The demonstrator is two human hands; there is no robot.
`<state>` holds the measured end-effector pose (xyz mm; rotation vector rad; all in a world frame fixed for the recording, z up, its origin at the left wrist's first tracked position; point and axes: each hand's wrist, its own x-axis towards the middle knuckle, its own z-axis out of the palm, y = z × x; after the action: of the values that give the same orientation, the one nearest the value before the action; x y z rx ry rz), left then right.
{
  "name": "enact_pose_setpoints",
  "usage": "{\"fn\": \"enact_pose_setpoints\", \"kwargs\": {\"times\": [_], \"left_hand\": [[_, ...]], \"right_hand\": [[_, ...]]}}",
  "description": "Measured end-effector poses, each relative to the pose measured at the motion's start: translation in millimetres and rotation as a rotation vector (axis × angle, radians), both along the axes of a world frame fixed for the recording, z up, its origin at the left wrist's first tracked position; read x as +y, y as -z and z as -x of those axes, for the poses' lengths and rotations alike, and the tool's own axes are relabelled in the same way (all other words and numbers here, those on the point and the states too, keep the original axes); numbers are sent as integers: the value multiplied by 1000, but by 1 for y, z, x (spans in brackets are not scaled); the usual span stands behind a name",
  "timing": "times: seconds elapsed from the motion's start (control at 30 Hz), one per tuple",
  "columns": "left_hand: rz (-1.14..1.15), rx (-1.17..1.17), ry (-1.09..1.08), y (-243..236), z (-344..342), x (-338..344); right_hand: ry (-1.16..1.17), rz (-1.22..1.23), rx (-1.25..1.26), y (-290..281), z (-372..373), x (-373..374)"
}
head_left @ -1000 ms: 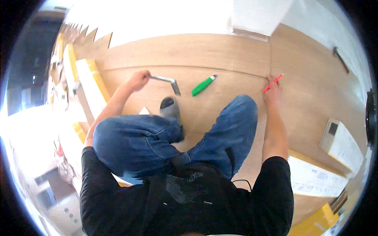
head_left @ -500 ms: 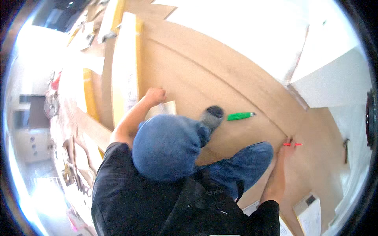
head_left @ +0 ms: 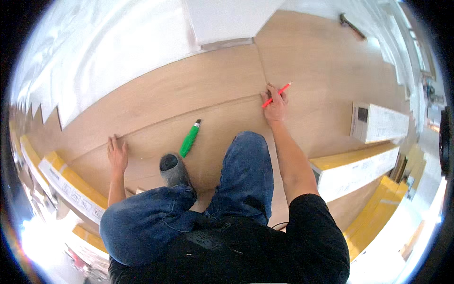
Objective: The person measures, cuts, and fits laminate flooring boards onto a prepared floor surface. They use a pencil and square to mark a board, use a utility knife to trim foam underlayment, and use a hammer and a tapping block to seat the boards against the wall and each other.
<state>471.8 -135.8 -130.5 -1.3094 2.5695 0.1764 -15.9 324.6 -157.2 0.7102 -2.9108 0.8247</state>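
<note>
I sit on wood-look floor planks, one foot in a grey sock. My left hand lies on the planks with fingers stretched out, its fingertips at the long seam on the left. My right hand rests where that seam meets a cross joint, fingertips on the floor. A red pencil is held slantwise between its fingers, with its tip pointing up and away. Between the hands, beside my foot, a green utility knife lies on a plank.
Far right lies a hammer. Long white and yellow cartons lie at my right, with a shorter white box beyond them. More cartons flank my left. White sheeting and a white block border the planks ahead.
The view has turned, so the knife and pencil now appear further left. My left hand has gone from beside the carton to the plank seam, its fingers now extended. My right hand keeps the pencil.
</note>
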Motion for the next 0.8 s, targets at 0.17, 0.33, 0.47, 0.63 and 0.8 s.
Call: {"fn": "enact_pose_setpoints", "kwargs": {"times": [0.17, 0.33, 0.47, 0.63, 0.8], "left_hand": [[-22, 75, 37, 34, -1, -2], [-43, 142, 109, 36, -9, -4], [-98, 129, 59, 33, 3, 2], [-127, 105, 80, 31, -8, -8], [-166, 35, 80, 28, 0, 1]], "right_hand": [[91, 15, 73, 16, 3, 4], [61, 63, 19, 17, 6, 3], [75, 38, 86, 17, 9, 7], [86, 4, -14, 12, 4, -1], [108, 44, -3, 2, 1, 1]]}}
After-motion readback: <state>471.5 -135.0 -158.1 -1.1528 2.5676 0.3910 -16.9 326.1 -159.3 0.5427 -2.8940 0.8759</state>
